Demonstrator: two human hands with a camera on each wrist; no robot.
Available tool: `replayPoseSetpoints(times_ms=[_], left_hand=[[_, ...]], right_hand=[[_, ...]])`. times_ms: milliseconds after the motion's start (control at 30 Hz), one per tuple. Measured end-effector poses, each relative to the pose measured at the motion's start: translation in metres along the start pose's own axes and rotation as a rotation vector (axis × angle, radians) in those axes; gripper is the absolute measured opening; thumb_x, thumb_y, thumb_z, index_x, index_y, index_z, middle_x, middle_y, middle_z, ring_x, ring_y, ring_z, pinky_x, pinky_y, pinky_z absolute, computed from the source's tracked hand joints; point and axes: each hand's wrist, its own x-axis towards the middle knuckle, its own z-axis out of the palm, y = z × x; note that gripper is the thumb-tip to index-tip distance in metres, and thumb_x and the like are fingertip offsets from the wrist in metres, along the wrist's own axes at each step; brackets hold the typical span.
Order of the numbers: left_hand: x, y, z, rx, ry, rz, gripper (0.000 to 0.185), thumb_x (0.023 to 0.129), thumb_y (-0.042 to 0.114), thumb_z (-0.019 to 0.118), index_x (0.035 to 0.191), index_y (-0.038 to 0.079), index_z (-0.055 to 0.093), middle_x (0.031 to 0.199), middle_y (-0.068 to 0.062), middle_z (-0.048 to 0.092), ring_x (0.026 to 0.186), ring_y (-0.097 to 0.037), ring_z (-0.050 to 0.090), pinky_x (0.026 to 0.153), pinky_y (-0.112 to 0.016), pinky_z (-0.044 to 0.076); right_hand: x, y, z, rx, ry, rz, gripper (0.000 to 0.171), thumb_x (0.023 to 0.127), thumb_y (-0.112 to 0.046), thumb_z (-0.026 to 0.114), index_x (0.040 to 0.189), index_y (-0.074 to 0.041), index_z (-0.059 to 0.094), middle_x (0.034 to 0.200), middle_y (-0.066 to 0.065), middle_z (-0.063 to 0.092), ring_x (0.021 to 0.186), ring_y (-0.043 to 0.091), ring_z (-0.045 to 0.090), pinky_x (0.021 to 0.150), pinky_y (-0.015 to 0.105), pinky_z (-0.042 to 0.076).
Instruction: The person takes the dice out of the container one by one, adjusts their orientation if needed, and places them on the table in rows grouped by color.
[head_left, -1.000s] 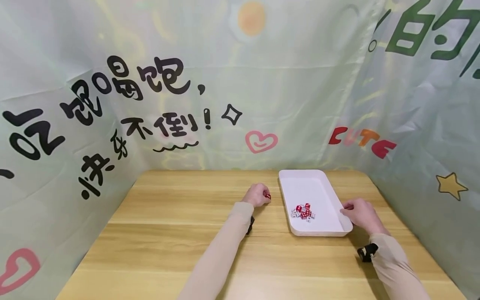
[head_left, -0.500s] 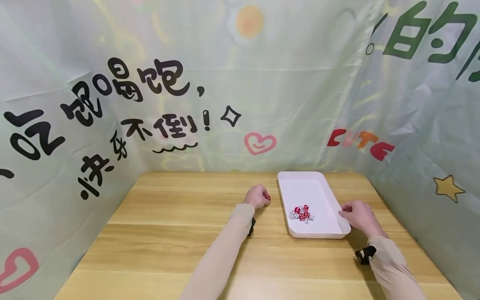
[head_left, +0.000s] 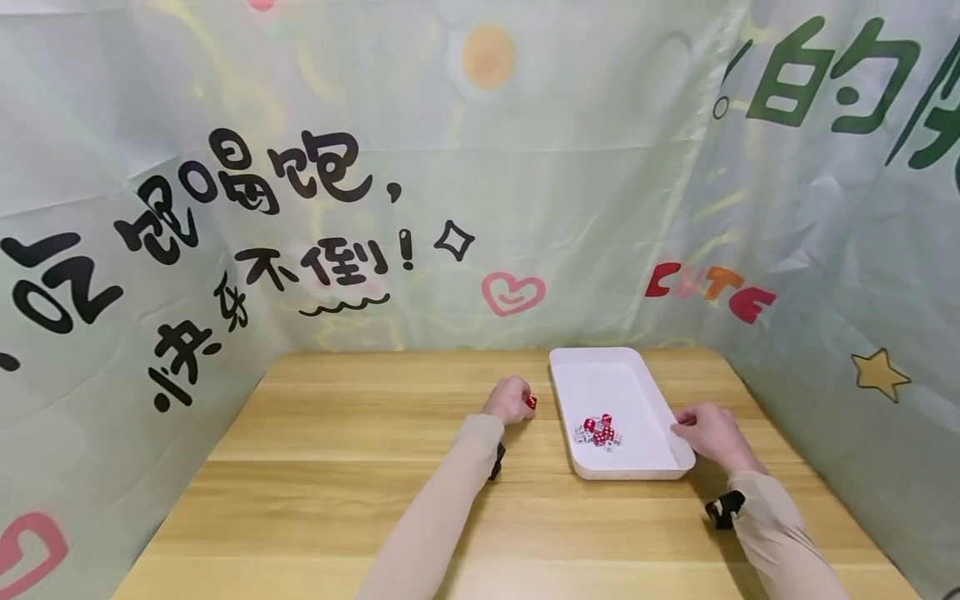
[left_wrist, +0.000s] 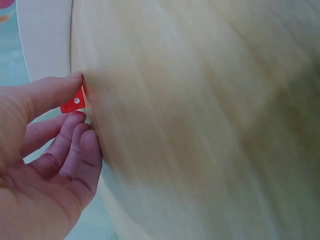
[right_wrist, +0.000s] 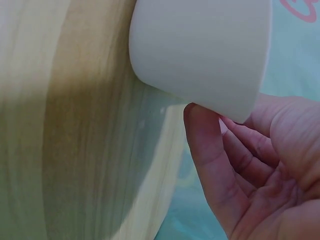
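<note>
My left hand (head_left: 509,401) pinches a red die (head_left: 531,402) between thumb and fingertips, low over the table just left of the white tray (head_left: 633,392). In the left wrist view the red die (left_wrist: 75,101) shows a white pip, and the other fingers are curled below it. Inside the tray, toward its near left part, lies a small pile of red and white dice (head_left: 600,432). My right hand (head_left: 716,433) grips the tray's right side near the front corner. From the right wrist, the tray's wall (right_wrist: 200,50) is seen with the hand's (right_wrist: 265,165) fingertips at its edge.
The wooden table (head_left: 337,483) carries the tray on its right half. Printed fabric (head_left: 585,208) stands along the table's back and both sides. A black strap device (head_left: 724,509) sits on the right wrist, another (head_left: 497,461) on the left.
The head view has shifted slightly, so everything sits a little lower and further left. Both hands keep their holds on the die and the tray, with little movement.
</note>
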Motion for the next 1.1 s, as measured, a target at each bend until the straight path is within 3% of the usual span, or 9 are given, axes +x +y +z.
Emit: replayPoseSetpoints(times_ms=[133,167,267,367,433,567,767,1100], left_hand=[[-0.002,-0.003,0.0,-0.014,0.003,0.004,0.032,0.079,0.011,0.08,0.065,0.011,0.051,0.068,0.001,0.049,0.064,-0.014,0.042,0.058,-0.025,0.036],[-0.002,-0.003,-0.001,-0.017,0.002,0.005,0.029,0.079,0.01,0.08,0.067,0.01,0.054,0.069,0.001,0.05,0.065,-0.013,0.043,0.058,-0.025,0.037],[-0.002,-0.005,-0.003,-0.025,0.006,0.017,0.015,0.078,0.01,0.08,0.085,0.005,0.068,0.075,0.002,0.056,0.071,-0.012,0.05,0.068,-0.026,0.047],[-0.002,-0.004,-0.009,-0.035,0.019,0.039,0.037,0.078,0.008,0.079,0.114,0.002,0.07,0.084,0.0,0.064,0.08,-0.013,0.056,0.084,-0.032,0.052],[-0.002,-0.002,-0.012,-0.047,0.03,0.062,0.037,0.08,0.008,0.077,0.116,0.002,0.07,0.084,0.0,0.064,0.08,-0.013,0.056,0.084,-0.031,0.052],[-0.002,0.005,-0.016,-0.086,0.033,0.094,0.03,0.086,0.01,0.073,0.115,0.003,0.07,0.086,0.0,0.066,0.078,-0.01,0.059,0.075,-0.026,0.051],[-0.001,0.021,-0.015,-0.078,0.054,0.171,0.013,0.085,0.011,0.072,0.097,0.007,0.075,0.085,0.001,0.071,0.077,-0.008,0.062,0.072,-0.02,0.05],[-0.006,0.049,-0.003,-0.04,-0.019,0.246,0.009,0.086,0.014,0.073,0.094,0.009,0.074,0.084,0.002,0.07,0.074,-0.005,0.06,0.07,-0.015,0.049]], right_hand=[[0.001,0.0,0.001,0.005,-0.004,0.003,0.018,0.086,-0.012,0.068,0.091,0.004,0.072,0.082,0.012,0.071,0.071,0.018,0.061,0.062,0.032,0.047],[0.001,-0.001,0.001,0.005,-0.004,0.003,0.017,0.086,-0.012,0.068,0.091,0.004,0.072,0.082,0.012,0.071,0.071,0.017,0.061,0.062,0.031,0.047],[0.001,-0.003,0.001,0.004,-0.005,0.002,0.017,0.086,-0.012,0.068,0.091,0.004,0.072,0.082,0.012,0.071,0.071,0.018,0.061,0.062,0.032,0.047],[0.003,-0.004,0.001,0.004,-0.005,0.002,0.017,0.086,-0.012,0.069,0.091,0.004,0.072,0.083,0.012,0.071,0.072,0.019,0.061,0.063,0.032,0.047],[0.004,-0.005,0.001,0.006,-0.004,0.002,0.017,0.086,-0.012,0.069,0.092,0.004,0.072,0.083,0.013,0.071,0.073,0.02,0.061,0.063,0.032,0.047],[0.005,-0.006,0.0,0.011,-0.004,0.006,0.016,0.086,-0.011,0.068,0.09,0.004,0.071,0.082,0.012,0.071,0.072,0.02,0.061,0.063,0.032,0.047],[0.004,-0.007,-0.001,0.017,-0.002,0.014,0.016,0.086,-0.01,0.068,0.091,0.005,0.071,0.082,0.013,0.071,0.072,0.022,0.061,0.063,0.032,0.048],[0.0,-0.003,0.0,0.011,-0.014,0.034,0.018,0.086,-0.01,0.068,0.093,0.006,0.071,0.083,0.014,0.07,0.074,0.023,0.062,0.064,0.032,0.048]])
